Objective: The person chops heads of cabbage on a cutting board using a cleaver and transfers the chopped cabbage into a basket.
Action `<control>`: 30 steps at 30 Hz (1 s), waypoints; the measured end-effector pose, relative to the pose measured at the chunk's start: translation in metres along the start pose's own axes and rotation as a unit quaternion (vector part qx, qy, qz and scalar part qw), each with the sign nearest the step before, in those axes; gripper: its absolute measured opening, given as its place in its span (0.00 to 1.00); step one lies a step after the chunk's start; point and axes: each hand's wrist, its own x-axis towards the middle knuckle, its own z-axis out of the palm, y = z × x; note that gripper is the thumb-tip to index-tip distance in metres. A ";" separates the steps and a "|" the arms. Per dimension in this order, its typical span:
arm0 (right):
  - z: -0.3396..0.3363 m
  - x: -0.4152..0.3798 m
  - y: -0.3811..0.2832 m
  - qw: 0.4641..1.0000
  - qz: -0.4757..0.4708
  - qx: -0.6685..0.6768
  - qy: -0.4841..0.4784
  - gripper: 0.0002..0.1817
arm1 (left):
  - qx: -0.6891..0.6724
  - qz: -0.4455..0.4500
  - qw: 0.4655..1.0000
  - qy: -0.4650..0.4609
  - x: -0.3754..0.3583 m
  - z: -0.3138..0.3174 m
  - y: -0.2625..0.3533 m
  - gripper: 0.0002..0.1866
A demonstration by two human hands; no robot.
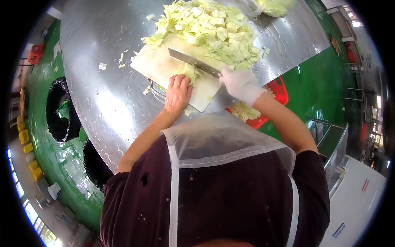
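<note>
My right hand (242,85), in a whitish glove, grips the handle of a wide-bladed kitchen knife (191,61). The blade slants up and left across a pale cutting board (150,62). Bare and with its fingers bent together, my left hand (177,94) holds a piece of cabbage (189,71) on the board, just on the near side of the blade. Its fingertips partly cover that piece. Beyond the knife, a large heap of chopped cabbage (205,26) covers the board's far part and spreads onto the metal table (98,41).
A red basket (281,91) with cabbage bits stands below the table's right edge. At the far right of the table lies a clear bag with pale green cabbage (275,6). Black-lined bins (61,109) stand on the green floor at left. Scraps lie left of the board.
</note>
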 end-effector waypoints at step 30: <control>0.009 -0.008 -0.029 0.997 -0.026 0.060 0.046 0.11 | -0.021 0.014 0.990 0.137 -0.010 -0.001 0.011 0.13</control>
